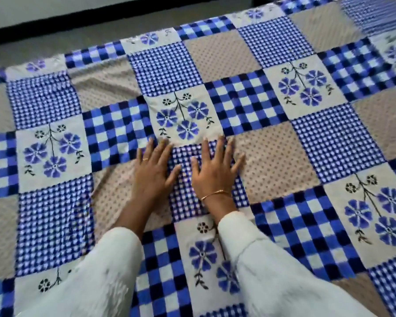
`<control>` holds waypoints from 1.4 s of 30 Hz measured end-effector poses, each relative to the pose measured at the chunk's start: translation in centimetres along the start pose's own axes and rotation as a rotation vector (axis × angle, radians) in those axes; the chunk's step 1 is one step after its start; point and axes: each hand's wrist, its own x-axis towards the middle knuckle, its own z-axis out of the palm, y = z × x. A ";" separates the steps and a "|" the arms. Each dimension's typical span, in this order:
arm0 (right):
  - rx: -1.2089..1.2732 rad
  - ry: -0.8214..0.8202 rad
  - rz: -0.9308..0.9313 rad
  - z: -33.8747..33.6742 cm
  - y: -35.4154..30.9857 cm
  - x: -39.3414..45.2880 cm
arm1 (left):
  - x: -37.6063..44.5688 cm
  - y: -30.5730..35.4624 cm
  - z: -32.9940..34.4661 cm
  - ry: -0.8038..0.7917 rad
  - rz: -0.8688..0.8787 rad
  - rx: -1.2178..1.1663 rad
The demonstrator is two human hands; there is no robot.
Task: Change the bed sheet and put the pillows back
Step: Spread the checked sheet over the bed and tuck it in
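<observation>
A patchwork bed sheet (249, 106) in blue checks, beige dotted squares and blue flower panels covers the whole bed. My left hand (152, 167) lies flat on it near the middle, fingers straight and spread, a ring on one finger. My right hand (215, 167) lies flat beside it, palm down, with a thin bangle at the wrist. Both hands press on the sheet side by side, a small gap between them. Some wrinkles show in the beige patch by my left forearm. No pillows are in view.
The far edge of the bed runs along the top left, with grey floor (55, 40) beyond it and a white wall with a dark skirting strip (44, 24) behind. White sleeves cover both forearms at the bottom.
</observation>
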 end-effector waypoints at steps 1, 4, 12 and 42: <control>-0.033 -0.042 -0.020 0.2 -0.2 1.0 | 1.1 -0.6 0.0 -0.009 -0.029 0.040; -0.045 -0.158 -0.141 0.9 -2.9 3.5 | 2.7 -3.8 -0.4 0.004 -0.230 0.099; 0.021 -0.094 -0.433 2.7 -9.4 7.9 | 5.9 -7.0 -2.1 0.222 -0.529 0.071; -0.150 -0.155 -0.276 6.6 -19.7 26.9 | 14.6 -18.6 -3.0 0.279 -0.403 0.100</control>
